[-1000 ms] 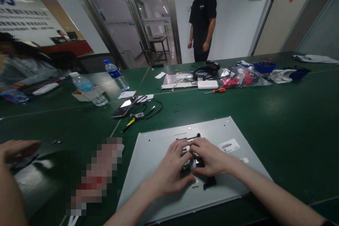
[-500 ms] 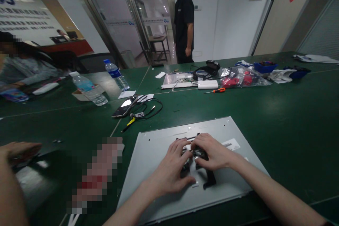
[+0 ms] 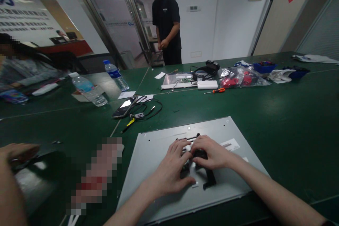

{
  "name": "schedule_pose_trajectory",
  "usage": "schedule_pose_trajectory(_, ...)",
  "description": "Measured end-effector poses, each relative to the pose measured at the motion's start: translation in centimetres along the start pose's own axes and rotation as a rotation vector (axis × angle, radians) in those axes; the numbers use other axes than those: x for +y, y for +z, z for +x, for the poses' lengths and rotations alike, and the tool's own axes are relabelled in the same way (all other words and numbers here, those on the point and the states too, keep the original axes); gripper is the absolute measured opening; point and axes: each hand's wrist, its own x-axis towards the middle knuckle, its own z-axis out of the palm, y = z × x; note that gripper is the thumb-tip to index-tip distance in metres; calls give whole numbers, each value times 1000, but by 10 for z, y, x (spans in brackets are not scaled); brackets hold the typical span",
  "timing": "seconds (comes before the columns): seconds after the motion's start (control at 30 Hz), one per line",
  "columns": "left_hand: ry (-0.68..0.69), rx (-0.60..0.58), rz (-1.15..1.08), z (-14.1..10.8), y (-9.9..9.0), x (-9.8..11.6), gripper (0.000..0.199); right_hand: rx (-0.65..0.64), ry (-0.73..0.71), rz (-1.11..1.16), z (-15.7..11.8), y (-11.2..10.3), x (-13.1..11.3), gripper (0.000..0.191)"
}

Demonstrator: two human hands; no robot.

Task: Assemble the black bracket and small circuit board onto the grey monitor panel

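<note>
Here, over black part [image 3: 210,178], left hand [image 3: 172,166] half-spread, right hand [image 3: 212,152] curled, its grip unclear

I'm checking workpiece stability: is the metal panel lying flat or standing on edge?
Lying flat: the metal panel rests on the green table, its broad, labelled face up beneath the left hand and right hand.

We are observing an office with an electronics work area. Beyond the green table [image 3: 280,113] we are noting glass doors [image 3: 104,10], a wall sign [image 3: 23,14] with large lettering and a red reception desk [image 3: 70,47]. On the table we are identifying a screwdriver [image 3: 219,90], blue trays [image 3: 265,69], black cables [image 3: 203,73] and a large grey panel [image 3: 150,162] bearing a printed label [image 3: 232,144].
</note>
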Motion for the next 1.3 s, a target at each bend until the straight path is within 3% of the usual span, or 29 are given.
schedule_pose_trajectory(0.27, -4, -11, 7, 0, 0, 1, 76, -10, -29, -33, 1, -1, 3, 10)
schedule_pose_trajectory(0.6, 9, -4, 17, 2, -2, 2, 64, -12, -32, -102, 1, 2, 9, 8)
schedule_pose_trajectory(0.93, 12, 38, 51, 1, 2, -3, 31, -4, -52, -146, 1, 6, 15, 10)
schedule_pose_trajectory(1.3, 27, 46, 42, 2, 2, -3, 44, 6, -45, -163, 1, 7, 13, 12)
